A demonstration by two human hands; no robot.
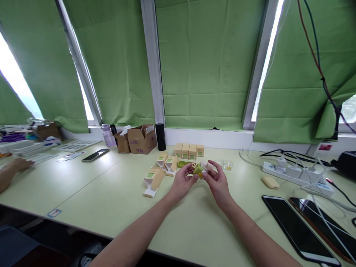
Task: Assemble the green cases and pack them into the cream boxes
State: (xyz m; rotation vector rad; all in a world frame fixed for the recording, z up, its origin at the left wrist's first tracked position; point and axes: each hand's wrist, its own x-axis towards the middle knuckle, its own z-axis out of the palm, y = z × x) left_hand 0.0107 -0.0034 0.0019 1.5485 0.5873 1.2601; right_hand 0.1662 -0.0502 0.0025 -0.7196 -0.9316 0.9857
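Above the table, both hands meet on a small green case [198, 170] with a pale loop at its left end. My left hand [182, 183] is closed on its left side, thumb and fingers pinching it. My right hand [219, 185] pinches at its right side, close to a whitish, partly see-through piece [205, 165] whose kind I cannot make out. Something yellow shows at the case's lower edge. Behind my left fingers lie more green pieces [182, 163]. Small clear plastic containers [228, 165], one with a yellow bit inside, sit beyond my right hand.
Opened small cardboard boxes [154, 178] lie left of my hands; several closed ones [185, 151] stand behind. To the right are a power strip [297, 177], cables, a beige oval object [270, 182] and a large phone [297, 226]. Another person's hand [20, 164] rests far left.
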